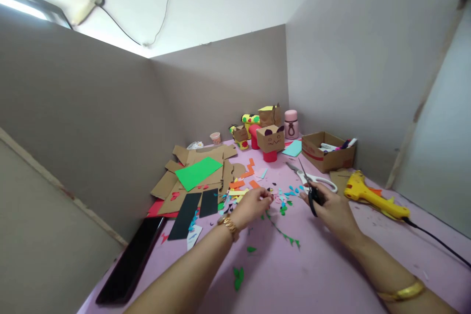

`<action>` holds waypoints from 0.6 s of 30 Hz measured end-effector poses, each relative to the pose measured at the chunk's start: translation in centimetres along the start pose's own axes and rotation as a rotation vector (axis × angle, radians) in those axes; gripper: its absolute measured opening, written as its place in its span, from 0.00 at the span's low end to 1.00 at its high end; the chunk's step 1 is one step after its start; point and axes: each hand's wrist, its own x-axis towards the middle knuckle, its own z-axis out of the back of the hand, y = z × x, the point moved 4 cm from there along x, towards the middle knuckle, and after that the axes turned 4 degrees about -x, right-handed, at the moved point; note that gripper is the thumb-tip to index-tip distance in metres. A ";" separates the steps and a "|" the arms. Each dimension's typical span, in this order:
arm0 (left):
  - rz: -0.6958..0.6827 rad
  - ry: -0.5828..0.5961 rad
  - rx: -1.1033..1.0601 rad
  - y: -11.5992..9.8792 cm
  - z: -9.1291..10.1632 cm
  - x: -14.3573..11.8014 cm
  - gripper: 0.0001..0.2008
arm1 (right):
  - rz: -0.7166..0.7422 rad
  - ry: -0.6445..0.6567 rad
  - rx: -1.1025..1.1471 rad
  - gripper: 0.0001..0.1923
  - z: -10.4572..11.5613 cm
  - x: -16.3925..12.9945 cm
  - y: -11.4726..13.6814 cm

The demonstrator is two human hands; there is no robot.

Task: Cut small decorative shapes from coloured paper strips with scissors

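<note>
My right hand [334, 208] is wrapped round the handles of black scissors [313, 198], whose blades point away from me. My left hand [253, 205] is closed in a pinch over the scraps; what its fingertips hold, if anything, is too small to make out. Just below it, a green paper vine [281, 232] trails over the pink tabletop. Small blue paper petals [292, 190] and other coloured bits lie between the two hands. White-handled scissors [322, 181] rest on the table behind the black pair. Green paper leaves [238, 277] lie nearer to me.
At the left are cardboard with a green sheet [198, 172], black paper pieces [186, 218] and a phone [130, 260]. A cardboard cat figure [270, 140] and a pink flask [291, 125] stand behind. On the right are a marker box [327, 159] and a corded yellow glue gun [375, 198].
</note>
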 end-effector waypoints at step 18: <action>0.089 0.084 0.263 4.2 1.3 -10.6 0.11 | 0.018 0.012 -0.041 0.18 0.1 -0.7 0.6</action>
